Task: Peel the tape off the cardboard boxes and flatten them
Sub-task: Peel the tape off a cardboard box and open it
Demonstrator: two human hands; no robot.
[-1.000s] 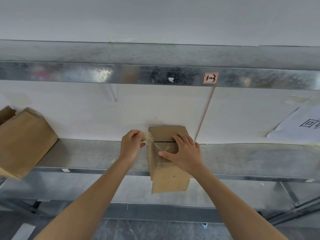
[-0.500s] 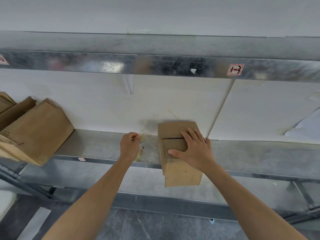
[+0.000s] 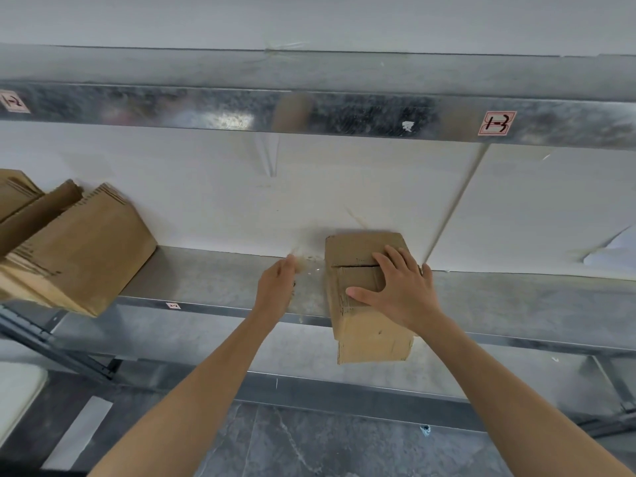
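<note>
Barely visible, blurred tape (image 3: 307,265) in left hand (image 3: 275,291)

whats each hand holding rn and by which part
Left hand pinches the peeled clear tape by its free end. Right hand holds nothing: it presses flat on the box top.

The tape strip (image 3: 309,268) pinched by the left hand (image 3: 275,292) shows only as a blurred, translucent smear, its ends untraceable. The right hand (image 3: 401,292) lies flat on the cardboard box (image 3: 358,247) and hides the right part of its flap seam. The stack of cardboard (image 3: 86,249) is cut by the left edge, a paper sheet (image 3: 616,256) by the right. The small label (image 3: 173,305) on the shelf (image 3: 213,280) lip is illegible.
</note>
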